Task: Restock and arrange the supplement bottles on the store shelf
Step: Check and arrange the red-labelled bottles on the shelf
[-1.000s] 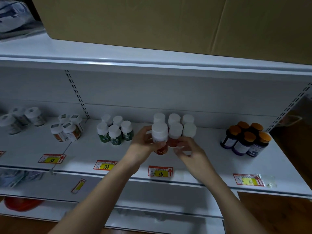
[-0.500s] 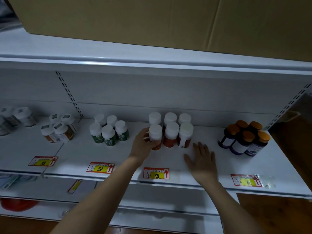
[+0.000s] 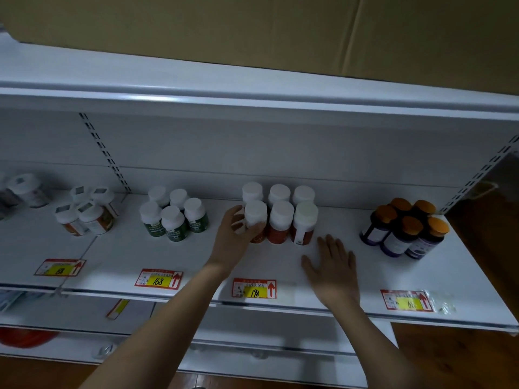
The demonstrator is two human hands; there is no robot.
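Observation:
Several red bottles with white caps stand in two rows at the middle of the white shelf (image 3: 337,293). My left hand (image 3: 234,237) is wrapped around the front-left red bottle (image 3: 256,220), which stands upright on the shelf beside its neighbours (image 3: 280,223). My right hand (image 3: 332,268) lies flat and open on the shelf, just in front of and to the right of the red bottles, touching none of them. A "198" price tag (image 3: 255,289) sits on the shelf edge below this group.
Green-labelled bottles (image 3: 174,214) stand to the left, orange-labelled ones (image 3: 87,217) further left, dark purple bottles with orange caps (image 3: 407,228) to the right. A cardboard box (image 3: 252,26) sits on the upper shelf. A lower shelf lies below.
My right hand let go of the red bottles and dropped flat onto the shelf. My left hand set the front-left bottle down in line and still holds it.

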